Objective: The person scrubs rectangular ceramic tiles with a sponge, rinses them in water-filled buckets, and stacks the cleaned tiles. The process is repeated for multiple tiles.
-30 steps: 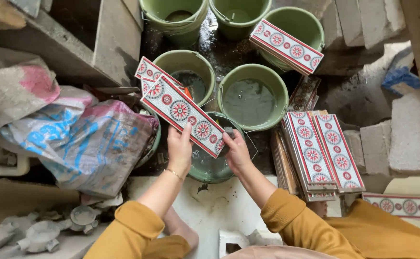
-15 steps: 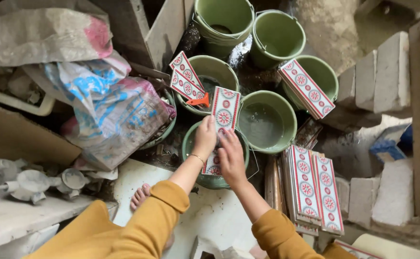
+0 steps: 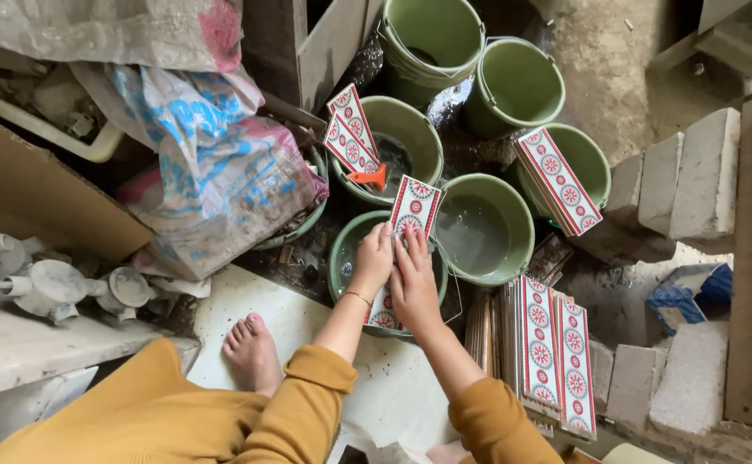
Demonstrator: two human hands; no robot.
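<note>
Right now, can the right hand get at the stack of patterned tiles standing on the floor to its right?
Probably yes. The right hand rests on the tile over the bucket; the tile stack stands just right of that forearm, nothing between.

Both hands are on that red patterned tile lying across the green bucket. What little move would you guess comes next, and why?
Probably lifting the tile off the bucket and carrying it right. The left hand and right hand press flat on it, it spans the rim, and a stack of matching tiles stands on edge just to the right. That's only a guess.

Long white tile (image 3: 413,210) with red-and-teal medallions; held lengthwise, tilted, over a green bucket (image 3: 339,262).
</note>
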